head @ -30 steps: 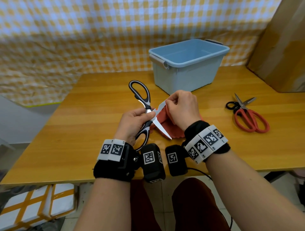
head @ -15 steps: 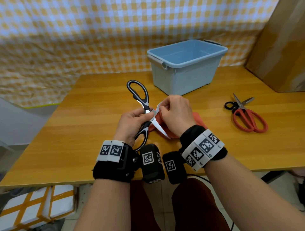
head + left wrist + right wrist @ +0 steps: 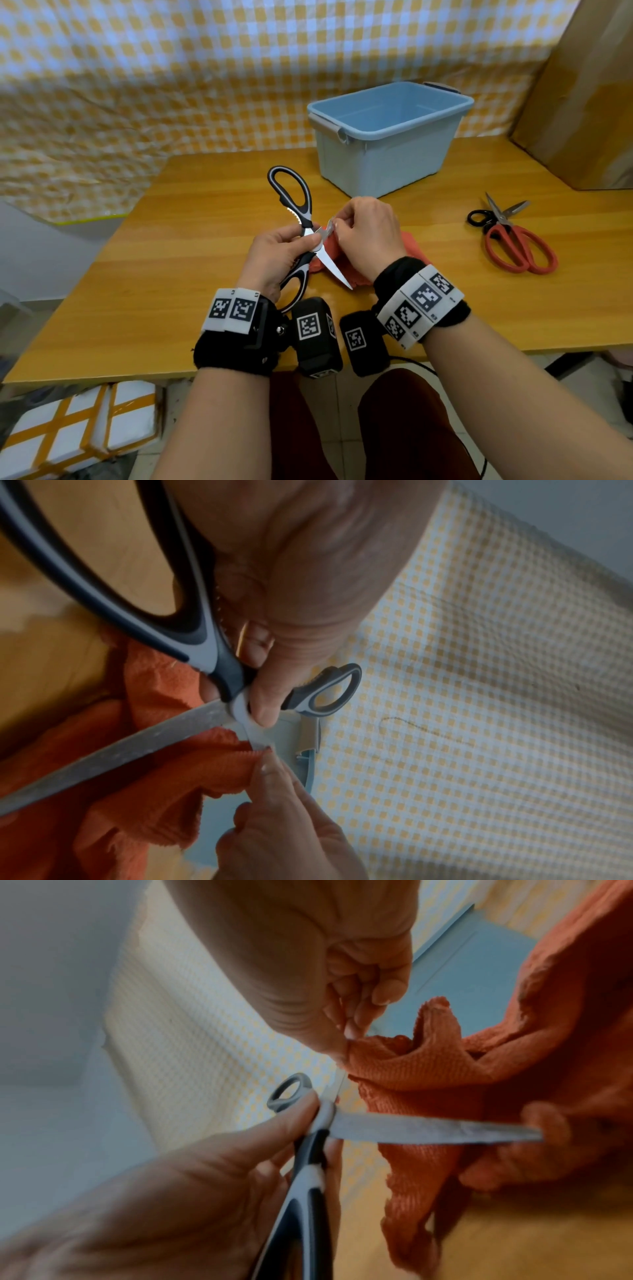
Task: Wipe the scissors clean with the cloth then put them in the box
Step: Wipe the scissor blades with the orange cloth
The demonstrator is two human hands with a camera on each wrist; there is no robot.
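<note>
Black-and-grey kitchen scissors (image 3: 294, 202) (image 3: 205, 647) (image 3: 428, 1130) are spread wide open above the table's middle. My left hand (image 3: 277, 250) (image 3: 267, 696) (image 3: 240, 1150) grips them at the pivot and near handle. My right hand (image 3: 366, 233) (image 3: 346, 1034) (image 3: 270, 772) pinches the orange-red cloth (image 3: 411, 246) (image 3: 164, 767) (image 3: 445, 1069) round the upper blade close to the pivot. The lower blade points back toward me over the cloth. The light blue box (image 3: 387, 137) stands open behind the hands.
Red-handled scissors and a small black pair (image 3: 513, 240) lie at the table's right. A brown cardboard sheet (image 3: 582, 102) leans at the back right. A yellow checked curtain (image 3: 171, 68) hangs behind. The wooden table (image 3: 171, 274) ends just before my wrists.
My right hand, with the cloth, has slid down the upper blade toward the pivot. The left hand and scissors have stayed almost still.
</note>
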